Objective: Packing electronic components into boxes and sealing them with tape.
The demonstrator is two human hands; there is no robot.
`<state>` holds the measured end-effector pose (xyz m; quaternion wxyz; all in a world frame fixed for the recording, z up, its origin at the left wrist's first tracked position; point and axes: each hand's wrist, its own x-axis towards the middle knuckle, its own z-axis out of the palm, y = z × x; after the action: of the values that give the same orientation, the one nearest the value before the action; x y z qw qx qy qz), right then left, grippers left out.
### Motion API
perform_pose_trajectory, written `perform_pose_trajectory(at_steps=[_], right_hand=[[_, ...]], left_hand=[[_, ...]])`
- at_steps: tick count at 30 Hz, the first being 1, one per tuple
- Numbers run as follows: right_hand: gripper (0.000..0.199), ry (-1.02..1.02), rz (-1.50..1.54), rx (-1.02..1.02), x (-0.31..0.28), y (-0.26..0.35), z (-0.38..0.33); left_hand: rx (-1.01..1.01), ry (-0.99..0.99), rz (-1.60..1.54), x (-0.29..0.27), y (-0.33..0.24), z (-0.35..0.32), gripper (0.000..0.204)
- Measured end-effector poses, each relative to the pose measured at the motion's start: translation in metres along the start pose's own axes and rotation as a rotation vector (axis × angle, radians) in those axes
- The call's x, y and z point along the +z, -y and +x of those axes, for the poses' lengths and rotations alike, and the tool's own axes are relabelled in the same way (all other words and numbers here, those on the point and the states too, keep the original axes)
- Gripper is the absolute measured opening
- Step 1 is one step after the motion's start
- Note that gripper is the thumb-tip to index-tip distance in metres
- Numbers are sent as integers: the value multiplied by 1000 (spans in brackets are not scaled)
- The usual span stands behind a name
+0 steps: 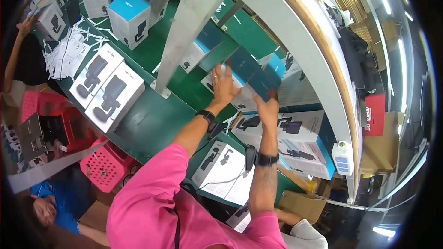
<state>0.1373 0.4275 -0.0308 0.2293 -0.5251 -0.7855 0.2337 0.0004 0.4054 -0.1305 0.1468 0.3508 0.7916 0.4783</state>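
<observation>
Hands at a packing bench, seen from above. Both hands meet on a dark teal box (251,71) that is tilted and blurred, raised just above a row of white-and-blue boxes (277,67) standing on the green table (152,120). The left hand (224,85) lies flat with its fingers (220,70) spread, palm pressed against the near left face of the teal box; the right hand (266,107) is under the lower right corner of the same box, fingers reaching up along its edge, though whether they curl round it cannot be told from this view. Each wrist carries a dark band: a black watch (206,116) on the left, a black strap (266,159) on the right, and the arms come out of pink sleeves (152,193). Just below the hands, flat white product boxes (295,127) printed with a dark camera device lie stacked on the table, with more of them (221,166) nearer the body. A white post (194,23) of the bench frame rises just left of the left hand. Well apart, toward the far left of the table, two white boxes (108,90) lie side by side, near a heap of white paper slips (67,53) and upright blue-topped boxes (131,20). A pink perforated basket (104,166) sits below the table edge, and another person in blue (64,203) is at the lower left.
</observation>
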Motion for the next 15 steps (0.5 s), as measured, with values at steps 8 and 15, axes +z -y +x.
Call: perform_pose_trajectory(at_steps=[8,15], right_hand=[[59,681,121,-150,7,-264,111],[45,996,-170,-303,6,-156,140]], left_hand=[[264,85,-161,-90,18,-82,102],[219,-62,-96,-238,72,-199,101]])
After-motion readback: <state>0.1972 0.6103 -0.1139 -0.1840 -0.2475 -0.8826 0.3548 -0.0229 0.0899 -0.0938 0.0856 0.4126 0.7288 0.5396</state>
